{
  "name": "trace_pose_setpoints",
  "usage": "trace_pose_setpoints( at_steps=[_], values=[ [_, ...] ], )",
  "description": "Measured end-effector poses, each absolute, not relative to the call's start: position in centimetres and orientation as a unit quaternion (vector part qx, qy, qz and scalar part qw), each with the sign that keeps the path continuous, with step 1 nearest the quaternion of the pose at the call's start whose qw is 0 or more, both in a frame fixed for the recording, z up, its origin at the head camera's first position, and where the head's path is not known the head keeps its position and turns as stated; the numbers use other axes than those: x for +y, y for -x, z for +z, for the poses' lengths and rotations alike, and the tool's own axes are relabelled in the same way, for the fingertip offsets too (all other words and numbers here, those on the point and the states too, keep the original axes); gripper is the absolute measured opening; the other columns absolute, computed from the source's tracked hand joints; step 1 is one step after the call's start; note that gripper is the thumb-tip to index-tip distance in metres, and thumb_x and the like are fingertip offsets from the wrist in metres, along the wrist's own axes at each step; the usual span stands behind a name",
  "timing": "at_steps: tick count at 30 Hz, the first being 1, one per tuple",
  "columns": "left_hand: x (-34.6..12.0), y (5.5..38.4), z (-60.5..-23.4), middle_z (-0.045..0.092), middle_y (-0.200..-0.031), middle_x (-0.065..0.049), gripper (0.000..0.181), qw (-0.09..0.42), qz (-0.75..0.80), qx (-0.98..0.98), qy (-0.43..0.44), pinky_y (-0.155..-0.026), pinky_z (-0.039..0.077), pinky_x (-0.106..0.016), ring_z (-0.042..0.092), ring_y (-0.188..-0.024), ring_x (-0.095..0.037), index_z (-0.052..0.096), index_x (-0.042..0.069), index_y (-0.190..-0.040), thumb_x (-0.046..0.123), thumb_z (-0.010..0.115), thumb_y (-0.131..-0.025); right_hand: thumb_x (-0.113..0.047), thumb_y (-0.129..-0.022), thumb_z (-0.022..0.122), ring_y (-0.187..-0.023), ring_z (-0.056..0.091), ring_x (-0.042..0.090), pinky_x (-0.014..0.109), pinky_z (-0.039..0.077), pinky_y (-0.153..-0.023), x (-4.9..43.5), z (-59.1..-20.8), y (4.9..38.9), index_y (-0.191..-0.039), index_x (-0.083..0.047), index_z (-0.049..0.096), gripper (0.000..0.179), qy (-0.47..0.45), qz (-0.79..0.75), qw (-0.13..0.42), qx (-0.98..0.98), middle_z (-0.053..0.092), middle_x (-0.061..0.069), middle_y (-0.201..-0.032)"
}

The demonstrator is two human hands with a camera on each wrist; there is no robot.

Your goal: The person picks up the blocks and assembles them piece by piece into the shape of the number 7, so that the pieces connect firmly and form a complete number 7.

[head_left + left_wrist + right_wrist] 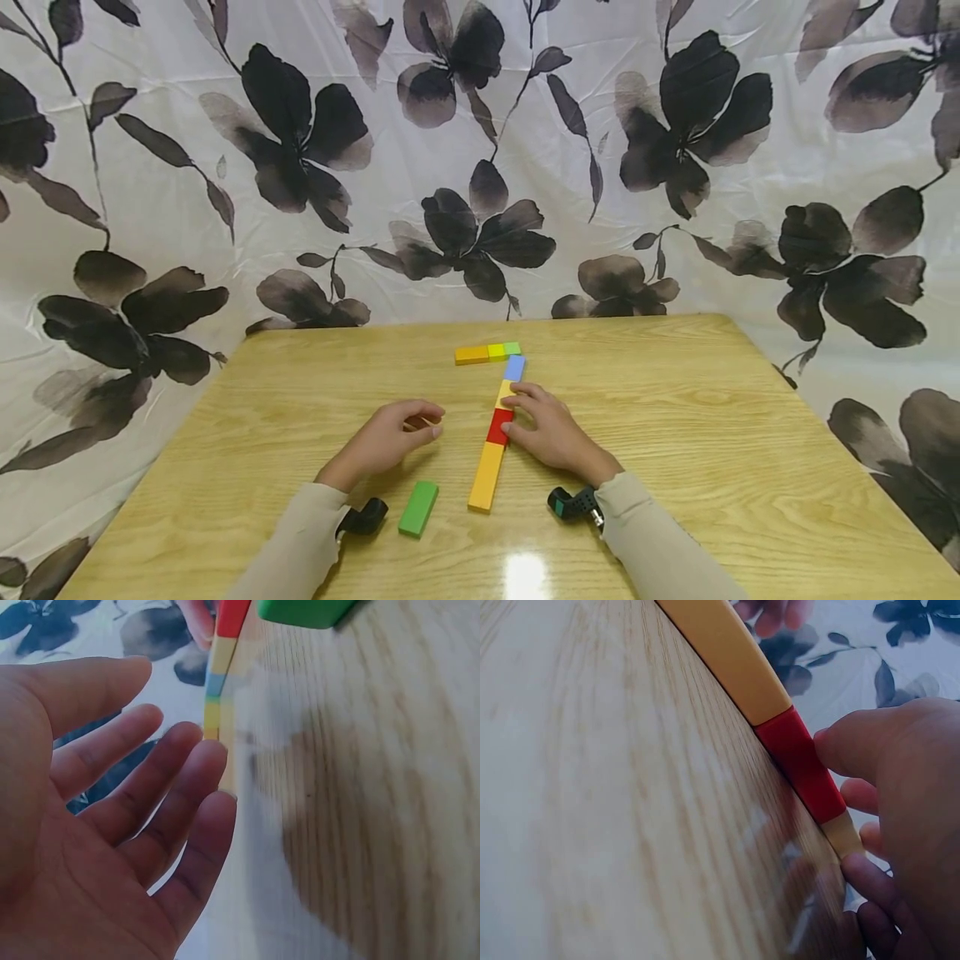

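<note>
A row of blocks lies end to end on the table: a long orange block (487, 477), a red block (498, 427), a pale yellow block (506, 394) and a blue block (514, 367). At the red block's right side, my right hand (551, 427) touches it with the thumb; other fingers rest at the pale yellow block, partly covering it. My left hand (390, 437) hovers left of the row, fingers loosely bent, palm holding nothing. Nearer me, a green block (418, 508) lies apart, left of the orange block.
Across the row's far end lie another orange block (472, 356), a yellow block (497, 352) and a light green block (512, 348), side by side. The wooden table (675, 400) ends at a floral cloth (585, 167). Dark wrist cameras sit on both sleeves.
</note>
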State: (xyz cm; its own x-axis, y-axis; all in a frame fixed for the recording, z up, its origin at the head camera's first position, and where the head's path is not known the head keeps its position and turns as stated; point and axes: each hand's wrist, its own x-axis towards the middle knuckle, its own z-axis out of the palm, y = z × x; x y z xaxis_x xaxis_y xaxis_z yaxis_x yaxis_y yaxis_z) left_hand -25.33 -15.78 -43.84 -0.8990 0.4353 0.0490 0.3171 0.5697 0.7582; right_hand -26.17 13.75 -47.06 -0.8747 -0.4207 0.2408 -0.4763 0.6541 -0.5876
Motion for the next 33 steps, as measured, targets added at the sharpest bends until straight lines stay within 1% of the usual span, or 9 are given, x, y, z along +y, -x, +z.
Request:
trace_pose_setpoints(
  at_steps=[4, 10, 14, 22, 27, 33],
  values=[
    [-16.0, 24.7, -43.9, 0.065, -0.121, -0.002, 0.034, 0.070, 0.411, 0.880, -0.229, -0.091, 0.050, -0.042, 0.062, -0.102, -0.017, 0.066, 0.008, -0.129, 0.025, 0.066, -0.100, -0.031, -0.099, 0.065, -0.143, 0.034, 0.032, 0.059, 0.026, -0.110, 13.6, -47.2, 26.1, -0.137, -0.014, 0.062, 0.042, -0.248, 0.332, 0.040, -0.909, 0.041, 0.007, -0.154],
    [-16.3, 24.1, -44.1, 0.067, -0.120, -0.005, 0.034, 0.078, 0.416, 0.873, -0.241, -0.093, 0.049, -0.043, 0.063, -0.102, -0.016, 0.066, 0.008, -0.129, 0.024, 0.066, -0.100, -0.028, -0.098, 0.066, -0.142, 0.035, 0.033, 0.062, 0.026, -0.109, 13.7, -47.1, 26.0, -0.136, -0.010, 0.062, 0.041, -0.257, 0.336, 0.047, -0.905, 0.042, 0.010, -0.153],
    [-16.5, 24.0, -44.5, 0.067, -0.119, -0.003, 0.032, 0.081, 0.424, 0.871, -0.236, -0.093, 0.049, -0.042, 0.062, -0.102, -0.015, 0.066, 0.008, -0.129, 0.021, 0.065, -0.100, -0.029, -0.099, 0.065, -0.142, 0.035, 0.033, 0.062, 0.026, -0.109, 13.7, -47.0, 25.9, -0.136, -0.010, 0.062, 0.042, -0.257, 0.335, 0.047, -0.905, 0.042, 0.010, -0.153],
    [-16.9, 23.8, -45.0, 0.067, -0.118, 0.001, 0.034, 0.096, 0.427, 0.870, -0.229, -0.093, 0.049, -0.042, 0.062, -0.104, -0.016, 0.065, 0.011, -0.131, 0.026, 0.064, -0.100, -0.030, -0.099, 0.065, -0.142, 0.035, 0.033, 0.062, 0.024, -0.110, 13.9, -46.9, 25.9, -0.136, -0.010, 0.062, 0.043, -0.252, 0.337, 0.044, -0.906, 0.041, 0.010, -0.153],
    [-17.6, 23.4, -44.8, 0.068, -0.114, 0.002, 0.033, 0.100, 0.416, 0.873, -0.235, -0.091, 0.049, -0.037, 0.062, -0.103, -0.015, 0.065, 0.011, -0.130, 0.026, 0.064, -0.100, -0.031, -0.099, 0.064, -0.142, 0.035, 0.032, 0.061, 0.025, -0.110, 13.6, -47.2, 26.2, -0.137, -0.011, 0.061, 0.043, -0.258, 0.335, 0.046, -0.905, 0.041, 0.009, -0.154],
    [-18.1, 23.1, -44.6, 0.068, -0.113, 0.002, 0.032, 0.119, 0.417, 0.869, -0.237, -0.086, 0.050, -0.034, 0.062, -0.100, -0.017, 0.067, 0.011, -0.129, 0.025, 0.065, -0.100, -0.031, -0.099, 0.064, -0.142, 0.035, 0.033, 0.061, 0.026, -0.110, 13.6, -47.1, 26.2, -0.137, -0.011, 0.061, 0.043, -0.255, 0.333, 0.048, -0.906, 0.041, 0.009, -0.154]
  ],
)
